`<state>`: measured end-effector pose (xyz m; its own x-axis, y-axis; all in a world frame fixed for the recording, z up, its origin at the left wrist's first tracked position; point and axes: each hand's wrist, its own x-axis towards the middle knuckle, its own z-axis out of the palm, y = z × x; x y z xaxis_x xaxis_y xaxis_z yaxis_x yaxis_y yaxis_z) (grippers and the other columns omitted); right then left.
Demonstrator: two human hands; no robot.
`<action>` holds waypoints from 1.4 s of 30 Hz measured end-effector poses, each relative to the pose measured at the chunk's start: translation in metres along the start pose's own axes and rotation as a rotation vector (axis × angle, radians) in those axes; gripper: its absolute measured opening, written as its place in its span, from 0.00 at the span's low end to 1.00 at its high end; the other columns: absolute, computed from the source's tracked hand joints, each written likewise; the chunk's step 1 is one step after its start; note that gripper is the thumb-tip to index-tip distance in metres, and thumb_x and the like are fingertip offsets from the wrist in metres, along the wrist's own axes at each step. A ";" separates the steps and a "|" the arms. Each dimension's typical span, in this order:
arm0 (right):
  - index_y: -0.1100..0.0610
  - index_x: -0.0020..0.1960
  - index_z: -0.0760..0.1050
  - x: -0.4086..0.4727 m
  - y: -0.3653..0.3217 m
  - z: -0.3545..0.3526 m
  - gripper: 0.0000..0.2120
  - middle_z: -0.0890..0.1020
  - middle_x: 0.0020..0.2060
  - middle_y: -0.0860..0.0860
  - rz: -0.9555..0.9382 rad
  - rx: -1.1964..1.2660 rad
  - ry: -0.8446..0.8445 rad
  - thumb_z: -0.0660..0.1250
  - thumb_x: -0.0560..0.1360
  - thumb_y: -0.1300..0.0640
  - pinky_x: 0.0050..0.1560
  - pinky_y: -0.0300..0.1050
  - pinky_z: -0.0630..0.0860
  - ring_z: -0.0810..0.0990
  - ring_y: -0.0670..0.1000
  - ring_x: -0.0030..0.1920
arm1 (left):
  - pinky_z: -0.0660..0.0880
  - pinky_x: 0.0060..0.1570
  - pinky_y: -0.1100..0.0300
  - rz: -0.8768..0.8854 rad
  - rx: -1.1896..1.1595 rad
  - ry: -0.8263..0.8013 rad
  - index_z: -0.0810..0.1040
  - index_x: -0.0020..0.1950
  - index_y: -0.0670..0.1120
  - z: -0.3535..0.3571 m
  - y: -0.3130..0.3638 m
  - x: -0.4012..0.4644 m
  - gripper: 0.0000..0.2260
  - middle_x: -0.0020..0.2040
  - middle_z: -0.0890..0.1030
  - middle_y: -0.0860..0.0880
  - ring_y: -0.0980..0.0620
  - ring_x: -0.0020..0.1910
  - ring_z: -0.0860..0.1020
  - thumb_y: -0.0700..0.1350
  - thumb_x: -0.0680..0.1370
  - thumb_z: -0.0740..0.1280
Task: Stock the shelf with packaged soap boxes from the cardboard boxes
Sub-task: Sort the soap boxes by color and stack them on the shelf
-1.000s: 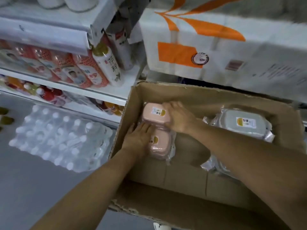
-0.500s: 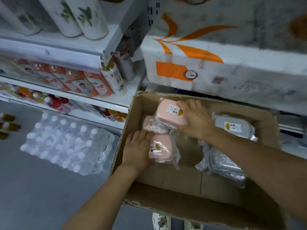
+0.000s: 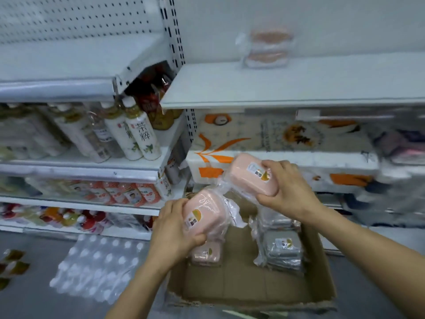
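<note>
My left hand (image 3: 172, 231) grips a pink soap box in clear wrap (image 3: 207, 212), lifted above the open cardboard box (image 3: 317, 284). My right hand (image 3: 282, 189) grips a second pink soap box (image 3: 250, 178), held higher and to the right. One more pink soap box (image 3: 207, 253) lies in the carton under my left hand. A stack of grey wrapped soap boxes (image 3: 281, 249) stands in the carton's right half. On the white shelf (image 3: 299, 84) above, a small stack of pink soap boxes (image 3: 266, 49) sits blurred against the back wall.
Tissue packs with orange print (image 3: 264, 143) fill the shelf behind the carton. White tea bottles (image 3: 142, 137) and other drinks stand on the left shelves. A shrink-wrapped pack of water bottles (image 3: 96, 268) lies on the floor at the left.
Both hands have risen out of the carton, each with a pink soap box. The view has tilted up, and the white shelf with its pink stack has come into sight.
</note>
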<state>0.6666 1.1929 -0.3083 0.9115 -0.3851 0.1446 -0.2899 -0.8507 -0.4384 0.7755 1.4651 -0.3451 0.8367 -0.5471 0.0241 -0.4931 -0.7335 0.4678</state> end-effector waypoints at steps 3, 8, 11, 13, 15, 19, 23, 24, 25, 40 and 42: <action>0.49 0.70 0.64 0.001 -0.014 -0.047 0.37 0.70 0.56 0.50 0.048 -0.017 0.090 0.74 0.64 0.44 0.54 0.50 0.70 0.67 0.51 0.57 | 0.72 0.52 0.56 0.014 -0.119 0.054 0.68 0.65 0.52 -0.035 0.027 0.013 0.39 0.55 0.71 0.54 0.53 0.54 0.71 0.59 0.57 0.75; 0.47 0.67 0.68 0.016 -0.017 -0.116 0.33 0.74 0.58 0.50 0.199 -0.069 0.246 0.72 0.65 0.41 0.56 0.52 0.67 0.71 0.55 0.59 | 0.78 0.51 0.50 0.033 -0.296 0.089 0.68 0.63 0.54 -0.075 0.073 0.049 0.41 0.54 0.74 0.54 0.53 0.52 0.76 0.64 0.53 0.73; 0.50 0.65 0.68 0.034 -0.006 -0.146 0.31 0.73 0.58 0.53 0.286 -0.016 0.282 0.71 0.66 0.42 0.57 0.53 0.70 0.71 0.57 0.60 | 0.80 0.49 0.50 0.049 -0.358 0.097 0.69 0.61 0.56 -0.087 0.099 0.069 0.39 0.53 0.77 0.55 0.55 0.50 0.78 0.65 0.54 0.74; 0.53 0.66 0.67 0.048 0.003 -0.163 0.32 0.73 0.58 0.55 0.311 0.003 0.273 0.70 0.67 0.41 0.57 0.52 0.71 0.70 0.58 0.60 | 0.80 0.48 0.50 0.066 -0.386 0.102 0.70 0.60 0.57 -0.094 0.117 0.081 0.37 0.52 0.78 0.56 0.55 0.49 0.79 0.64 0.54 0.75; 0.55 0.67 0.66 0.062 0.012 -0.177 0.34 0.72 0.59 0.57 0.321 -0.016 0.248 0.70 0.68 0.40 0.55 0.51 0.70 0.69 0.58 0.61 | 0.80 0.47 0.51 0.073 -0.404 0.108 0.71 0.60 0.56 -0.101 0.136 0.093 0.36 0.51 0.78 0.56 0.56 0.47 0.79 0.64 0.54 0.75; 0.57 0.67 0.65 0.099 0.029 -0.192 0.34 0.70 0.60 0.59 0.390 -0.153 0.208 0.68 0.69 0.39 0.52 0.51 0.70 0.67 0.60 0.62 | 0.80 0.49 0.52 0.073 -0.453 0.141 0.70 0.61 0.55 -0.108 0.164 0.121 0.36 0.52 0.78 0.57 0.56 0.48 0.79 0.62 0.57 0.77; 0.60 0.70 0.62 0.133 0.039 -0.192 0.39 0.66 0.65 0.61 0.458 -0.162 0.134 0.62 0.72 0.33 0.54 0.53 0.70 0.65 0.62 0.64 | 0.81 0.49 0.49 0.029 -0.486 0.151 0.69 0.65 0.54 -0.109 0.184 0.148 0.41 0.55 0.76 0.55 0.54 0.51 0.78 0.64 0.55 0.76; 0.61 0.71 0.61 0.142 0.040 -0.188 0.40 0.65 0.66 0.61 0.455 -0.156 0.094 0.61 0.73 0.32 0.55 0.53 0.70 0.65 0.63 0.65 | 0.81 0.49 0.49 0.020 -0.485 0.146 0.69 0.66 0.54 -0.109 0.188 0.155 0.41 0.56 0.76 0.54 0.54 0.51 0.78 0.63 0.56 0.77; 0.61 0.71 0.60 0.150 0.038 -0.185 0.39 0.64 0.66 0.61 0.431 -0.145 0.054 0.59 0.74 0.33 0.56 0.54 0.70 0.65 0.63 0.65 | 0.81 0.50 0.49 0.005 -0.486 0.142 0.68 0.67 0.53 -0.110 0.191 0.162 0.41 0.56 0.76 0.54 0.53 0.52 0.78 0.62 0.58 0.78; 0.41 0.76 0.53 0.236 0.052 -0.213 0.40 0.56 0.76 0.45 -0.372 -0.676 -0.384 0.70 0.70 0.48 0.66 0.54 0.67 0.54 0.54 0.75 | 0.74 0.41 0.61 -0.122 -0.579 0.285 0.68 0.62 0.51 -0.129 0.189 0.220 0.28 0.49 0.76 0.55 0.57 0.46 0.76 0.51 0.68 0.78; 0.44 0.73 0.58 0.246 0.051 -0.209 0.38 0.66 0.69 0.46 -0.244 -0.539 -0.385 0.68 0.68 0.34 0.62 0.55 0.69 0.63 0.54 0.69 | 0.71 0.39 0.63 -0.139 -0.605 0.301 0.69 0.66 0.47 -0.132 0.187 0.222 0.30 0.53 0.77 0.52 0.57 0.47 0.76 0.50 0.69 0.78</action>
<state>0.8146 0.9800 -0.1100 0.9785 -0.0913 -0.1849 -0.0773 -0.9937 0.0815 0.9001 1.2600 -0.1355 0.9553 -0.2646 0.1316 -0.2301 -0.3862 0.8932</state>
